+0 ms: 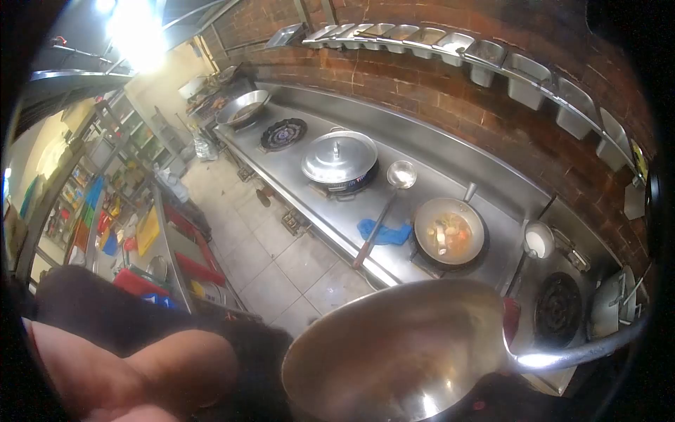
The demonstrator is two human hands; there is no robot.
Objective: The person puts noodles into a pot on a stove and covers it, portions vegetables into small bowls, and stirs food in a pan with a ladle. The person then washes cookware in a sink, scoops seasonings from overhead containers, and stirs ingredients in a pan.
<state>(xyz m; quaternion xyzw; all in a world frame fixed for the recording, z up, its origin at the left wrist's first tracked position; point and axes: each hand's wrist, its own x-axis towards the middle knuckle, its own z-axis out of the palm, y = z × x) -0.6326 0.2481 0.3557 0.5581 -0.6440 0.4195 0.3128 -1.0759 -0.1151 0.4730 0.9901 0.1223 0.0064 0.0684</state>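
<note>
Close to the camera, a shallow metal bowl with a long steel handle (401,352) fills the lower middle; whether it is a ladle or a small pan I cannot tell. Its handle runs off to the right, and the hand at its end is hidden. My right hand does not show. Bare skin of my left hand or forearm (133,373) is at the lower left, beside a dark sleeve (84,306); no fingers can be made out. Beyond the bowl, a pan (425,250) with broth and pieces of food (448,233) sits on a burner.
On the steel counter (337,228) are a lidded pot (339,158), a ladle (401,174) lying across a blue cloth (384,232), a bare burner (283,133) and a wok (242,109). A white-filled pot (538,241) stands right. Metal containers (529,79) line the brick wall.
</note>
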